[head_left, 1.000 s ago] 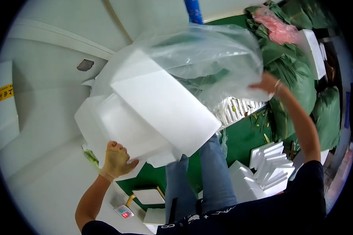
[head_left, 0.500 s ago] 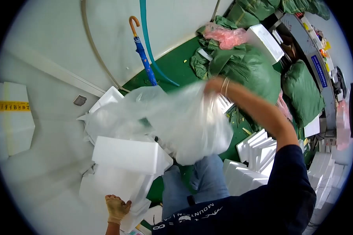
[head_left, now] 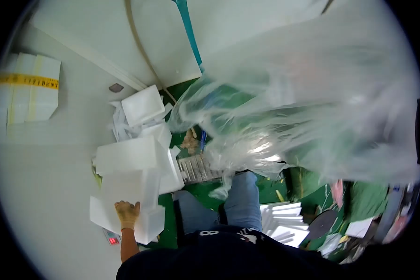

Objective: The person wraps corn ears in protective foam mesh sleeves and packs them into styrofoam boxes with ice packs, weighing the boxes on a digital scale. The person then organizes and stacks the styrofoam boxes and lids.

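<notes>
My left hand [head_left: 127,214], in a tan glove, reaches down at the lower left. Its fingers are curled over the edge of a white foam box [head_left: 130,189] in a pile against the wall. A large clear plastic bag [head_left: 308,107] billows across the right half of the head view, blurred by motion. My right hand and arm do not show; the plastic fills that side. Beside my left hand, more foam boxes [head_left: 126,156] lean on each other at slightly different angles.
White foam lids [head_left: 284,223] stand in a row by my right leg. A metal grate [head_left: 197,169] lies on the green floor before my knees. Taped foam boxes [head_left: 44,88] stand at the far left, and a teal hose [head_left: 189,35] hangs down the wall.
The plastic bag has swung up and right, spreading wide over the green sacks. My right hand has gone out of sight. My left hand stays at the foam boxes while the view has shifted.
</notes>
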### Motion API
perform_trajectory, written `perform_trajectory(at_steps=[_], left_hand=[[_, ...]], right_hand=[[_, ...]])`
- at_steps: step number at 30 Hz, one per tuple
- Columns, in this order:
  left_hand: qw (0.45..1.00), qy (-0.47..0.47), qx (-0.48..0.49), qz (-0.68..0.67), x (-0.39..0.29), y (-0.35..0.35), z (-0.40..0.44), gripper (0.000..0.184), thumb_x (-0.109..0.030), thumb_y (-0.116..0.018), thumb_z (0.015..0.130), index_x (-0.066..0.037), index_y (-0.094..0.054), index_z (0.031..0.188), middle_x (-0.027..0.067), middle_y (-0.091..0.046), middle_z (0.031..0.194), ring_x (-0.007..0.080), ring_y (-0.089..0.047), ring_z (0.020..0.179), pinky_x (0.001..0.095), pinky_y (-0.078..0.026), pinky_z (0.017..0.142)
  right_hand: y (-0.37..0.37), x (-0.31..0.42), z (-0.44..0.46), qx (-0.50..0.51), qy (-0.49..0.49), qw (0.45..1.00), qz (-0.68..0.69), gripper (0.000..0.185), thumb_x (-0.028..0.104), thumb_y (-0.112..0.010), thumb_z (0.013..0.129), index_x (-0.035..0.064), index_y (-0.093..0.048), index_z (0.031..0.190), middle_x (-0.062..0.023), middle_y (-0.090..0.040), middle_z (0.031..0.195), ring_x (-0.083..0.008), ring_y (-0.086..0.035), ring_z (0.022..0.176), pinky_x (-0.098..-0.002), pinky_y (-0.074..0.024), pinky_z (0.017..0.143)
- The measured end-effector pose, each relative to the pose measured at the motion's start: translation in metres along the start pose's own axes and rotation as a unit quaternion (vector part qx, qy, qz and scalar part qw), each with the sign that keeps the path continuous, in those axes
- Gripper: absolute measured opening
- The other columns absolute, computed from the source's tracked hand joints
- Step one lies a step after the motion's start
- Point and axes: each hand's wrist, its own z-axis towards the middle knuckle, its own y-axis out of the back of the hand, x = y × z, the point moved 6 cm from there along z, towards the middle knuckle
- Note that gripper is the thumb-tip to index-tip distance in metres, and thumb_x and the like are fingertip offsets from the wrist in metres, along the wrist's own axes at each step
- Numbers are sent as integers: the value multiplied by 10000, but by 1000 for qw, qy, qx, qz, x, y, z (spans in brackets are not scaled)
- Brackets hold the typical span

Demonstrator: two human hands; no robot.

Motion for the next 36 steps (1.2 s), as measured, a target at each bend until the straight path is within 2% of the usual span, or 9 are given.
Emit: perform_trajectory(at_steps=[2,4,8,22,28,29,30,32,36], left_hand=[[997,25,-38,64,-30,-2,-17,458,-380,-468,820,-55,-637,546,91,-628,622,256,-568,698,399,-356,767],[970,154,-46,-184,-49,42,-28,403,-367,-563,760,-44,-606,524,99,-626,623,267,-565,720,371,-384,759],[942,238,-31,-234,-56,32,-37,383,-365,-588,739,-42,-608,533,100,-623,629,272,-558,728,366,-393,788],[905,268,68,-323,-64,7,-72,379,-282,-613,730,-35,-533,453,66,-562,517,231,-543,643,349,-374,766],[929,255,112,-245,-43,-74,-116,478,-377,-558,783,-11,-536,477,89,-558,517,254,-542,608,379,-390,707],[974,178,129,-58,-50,-62,-106,463,-389,-555,789,-16,-562,514,92,-566,527,279,-548,610,395,-396,656],[907,297,140,-265,-39,-63,-108,469,-400,-529,806,-23,-562,529,95,-565,527,300,-547,628,408,-402,659],[935,294,55,-192,-14,-93,-106,484,-394,-505,814,-25,-554,504,108,-559,518,316,-532,561,421,-413,639],[924,281,192,-175,33,-133,-55,489,-360,-495,815,-28,-562,462,112,-545,491,293,-531,597,410,-409,667]], right_hand=[[-2,-28,12,29,-5,999,-12,279,182,-667,723,53,-595,960,-79,-587,897,-189,-561,758,-348,-459,657],[-3,-38,27,55,1,998,-18,297,182,-668,724,53,-583,978,-81,-578,918,-191,-556,778,-349,-457,671],[-4,-38,48,84,21,996,-32,335,182,-670,728,53,-559,1016,-86,-560,961,-196,-547,818,-350,-452,699],[-155,112,51,193,116,972,-62,475,183,-677,740,52,-473,1148,-103,-499,1111,-213,-514,959,-355,-434,798],[-139,100,108,148,147,971,-114,537,183,-680,745,51,-436,1204,-110,-472,1176,-221,-500,1020,-356,-426,840],[-132,97,124,138,147,971,-129,547,183,-680,746,51,-430,1214,-111,-468,1186,-222,-498,1030,-357,-425,847],[-122,90,134,126,142,971,-148,557,183,-681,747,51,-424,1223,-112,-464,1197,-223,-496,1040,-357,-424,854],[-108,95,145,94,133,967,-194,578,183,-682,748,51,-411,1242,-115,-455,1218,-226,-491,1060,-358,-421,868],[-132,172,93,3,196,941,-276,620,183,-684,752,51,-387,1280,-119,-437,1261,-231,-482,1100,-359,-416,896]])
